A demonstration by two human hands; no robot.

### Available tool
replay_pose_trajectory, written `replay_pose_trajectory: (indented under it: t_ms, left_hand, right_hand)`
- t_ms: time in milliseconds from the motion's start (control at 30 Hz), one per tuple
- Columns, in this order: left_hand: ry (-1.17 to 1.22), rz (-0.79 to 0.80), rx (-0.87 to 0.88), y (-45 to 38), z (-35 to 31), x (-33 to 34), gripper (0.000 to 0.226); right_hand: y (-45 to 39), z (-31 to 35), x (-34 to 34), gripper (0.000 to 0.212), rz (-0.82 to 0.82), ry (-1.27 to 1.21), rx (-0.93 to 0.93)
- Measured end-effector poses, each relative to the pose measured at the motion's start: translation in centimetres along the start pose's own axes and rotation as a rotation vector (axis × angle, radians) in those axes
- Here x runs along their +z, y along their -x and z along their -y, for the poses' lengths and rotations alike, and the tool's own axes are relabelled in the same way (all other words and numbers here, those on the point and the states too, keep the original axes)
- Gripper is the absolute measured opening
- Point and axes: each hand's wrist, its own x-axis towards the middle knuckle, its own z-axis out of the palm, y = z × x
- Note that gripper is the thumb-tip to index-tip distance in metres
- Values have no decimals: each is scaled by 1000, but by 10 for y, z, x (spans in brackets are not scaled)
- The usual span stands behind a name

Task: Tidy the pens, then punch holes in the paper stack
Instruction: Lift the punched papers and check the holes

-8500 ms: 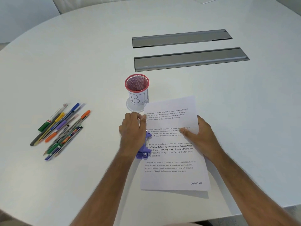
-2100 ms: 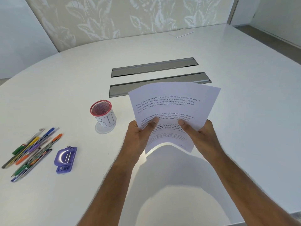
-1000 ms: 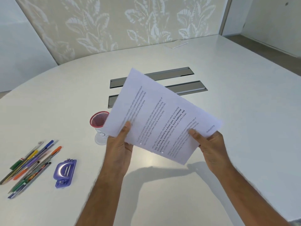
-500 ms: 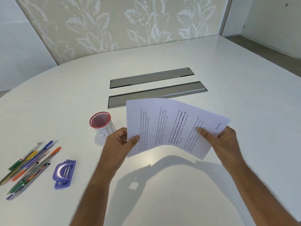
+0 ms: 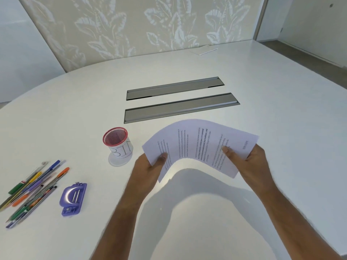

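Observation:
Both hands hold a printed paper stack (image 5: 197,145) in the air above the white table, turned sideways and arched upward in the middle. My left hand (image 5: 150,166) pinches its left end and my right hand (image 5: 249,162) grips its right end. A purple hole punch (image 5: 73,198) lies on the table to the left, apart from the paper. Several coloured pens (image 5: 32,190) lie loose in a heap at the far left. A red mesh pen cup (image 5: 117,142) with a white label stands upright and looks empty.
Two grey metal cable hatches (image 5: 180,107) are set into the round white table (image 5: 281,113) behind the paper. A flat white sheet (image 5: 203,50) lies at the far edge. A leaf-patterned wall stands beyond the table.
Earlier the hole punch sat on the paper's edge under my left hand. Since then the punch went to the left, the stack was lifted, turned sideways and now bows upward, lower than before.

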Motion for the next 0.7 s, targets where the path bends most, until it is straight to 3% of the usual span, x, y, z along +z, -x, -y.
replay_pose_trajectory:
  t_ms: [167, 433, 600, 700]
  left_hand:
    - [-76, 36, -141, 6, 26, 13, 19]
    - [-38, 16, -137, 9, 26, 14, 21]
    - [0, -7, -173, 11, 18, 10, 15]
    - [16, -20, -169, 9, 10, 4, 20]
  right_hand:
    - [6, -29, 5, 11, 17, 68, 145]
    - [8, -32, 5, 11, 14, 111, 142]
    - [7, -27, 4, 27, 22, 101, 118]
    - [5, -23, 0, 21, 39, 72, 106]
